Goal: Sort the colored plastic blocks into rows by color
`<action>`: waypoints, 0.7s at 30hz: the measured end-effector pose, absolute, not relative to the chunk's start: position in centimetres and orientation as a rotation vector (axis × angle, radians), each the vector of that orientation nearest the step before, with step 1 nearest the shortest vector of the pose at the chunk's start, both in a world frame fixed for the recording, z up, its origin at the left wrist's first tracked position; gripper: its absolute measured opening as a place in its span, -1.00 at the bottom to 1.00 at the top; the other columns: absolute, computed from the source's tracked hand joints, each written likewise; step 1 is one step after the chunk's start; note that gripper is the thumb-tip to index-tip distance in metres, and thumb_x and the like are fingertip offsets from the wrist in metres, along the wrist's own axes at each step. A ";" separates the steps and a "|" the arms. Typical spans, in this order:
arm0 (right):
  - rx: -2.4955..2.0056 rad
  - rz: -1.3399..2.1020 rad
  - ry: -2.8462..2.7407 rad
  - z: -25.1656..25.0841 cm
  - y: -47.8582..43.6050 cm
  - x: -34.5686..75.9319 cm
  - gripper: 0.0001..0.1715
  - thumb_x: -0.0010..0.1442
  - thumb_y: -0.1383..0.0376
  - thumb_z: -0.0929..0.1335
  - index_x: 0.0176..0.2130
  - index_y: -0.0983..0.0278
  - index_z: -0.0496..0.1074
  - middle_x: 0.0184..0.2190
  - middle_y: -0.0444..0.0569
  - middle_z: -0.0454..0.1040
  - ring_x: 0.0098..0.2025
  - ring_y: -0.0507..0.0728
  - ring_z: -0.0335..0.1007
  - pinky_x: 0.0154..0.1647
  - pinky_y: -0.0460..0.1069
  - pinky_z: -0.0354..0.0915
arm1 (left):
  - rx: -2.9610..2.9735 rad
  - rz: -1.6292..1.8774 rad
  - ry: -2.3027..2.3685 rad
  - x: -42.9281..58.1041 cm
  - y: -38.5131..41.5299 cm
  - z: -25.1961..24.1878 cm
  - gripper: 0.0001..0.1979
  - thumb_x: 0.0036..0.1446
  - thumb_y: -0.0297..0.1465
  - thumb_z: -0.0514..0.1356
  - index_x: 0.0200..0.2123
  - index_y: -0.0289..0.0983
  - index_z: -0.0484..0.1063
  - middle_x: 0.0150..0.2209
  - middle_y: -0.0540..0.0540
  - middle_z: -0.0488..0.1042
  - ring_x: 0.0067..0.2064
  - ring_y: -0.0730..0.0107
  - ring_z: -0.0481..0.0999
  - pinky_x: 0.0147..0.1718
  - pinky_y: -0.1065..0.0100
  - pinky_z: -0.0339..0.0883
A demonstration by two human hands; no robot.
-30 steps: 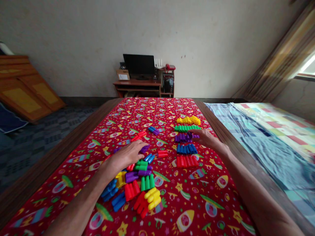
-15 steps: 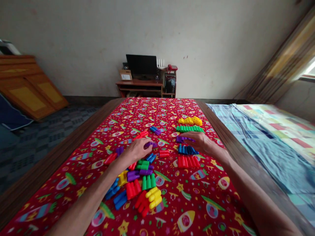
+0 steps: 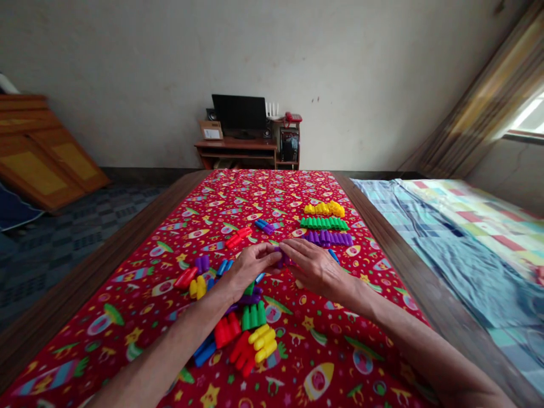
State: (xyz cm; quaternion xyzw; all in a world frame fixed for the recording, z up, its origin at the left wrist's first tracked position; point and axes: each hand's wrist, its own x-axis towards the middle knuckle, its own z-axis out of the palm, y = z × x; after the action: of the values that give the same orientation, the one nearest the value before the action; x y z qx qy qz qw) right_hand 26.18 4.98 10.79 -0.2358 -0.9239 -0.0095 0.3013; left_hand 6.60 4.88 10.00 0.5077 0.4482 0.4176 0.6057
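My left hand point(image 3: 251, 265) is closed, pinching a small purple plastic block point(image 3: 279, 258) between thumb and fingers. From the other side, my right hand point(image 3: 318, 267) meets the same block with its fingertips; its palm faces down. The fingers cover most of the block. Just beyond my right hand lies a row of purple blocks point(image 3: 329, 238), with a green row point(image 3: 324, 223) and a yellow row point(image 3: 324, 209) farther off. Only a bit of a blue block point(image 3: 334, 256) shows past the right hand, and the red row is hidden beneath it.
Loose blocks lie around my left forearm, among them green point(image 3: 254, 315), yellow point(image 3: 263, 343) and red point(image 3: 228, 330) ones. Red blocks point(image 3: 238, 237) and a blue-purple pair point(image 3: 264, 226) lie farther out. A patterned red cloth point(image 3: 293, 368) covers the table. A bed point(image 3: 450, 255) stands to the right.
My right hand has left the purple row and come left and nearer. My left hand has carried its purple block slightly right, and both hands now meet at it.
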 end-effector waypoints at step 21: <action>-1.274 0.002 -2.570 10.7 12.7 39.6 -0.71 0.08 0.47 0.32 -0.16 0.31 0.46 -0.38 -0.02 0.56 -0.37 0.06 0.46 -0.36 -0.10 0.28 | 2.360 0.256 1.474 -0.5 6.6 9.6 -0.56 0.01 -0.36 0.20 0.02 -0.12 0.44 0.02 -0.09 0.53 0.05 0.15 0.49 0.04 0.24 0.29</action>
State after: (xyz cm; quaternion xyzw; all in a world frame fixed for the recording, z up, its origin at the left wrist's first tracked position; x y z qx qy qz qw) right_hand 39.56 12.69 10.68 -0.4400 -0.8876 0.0007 0.1363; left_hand -0.54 6.55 9.62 0.8319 0.5195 0.0901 0.1727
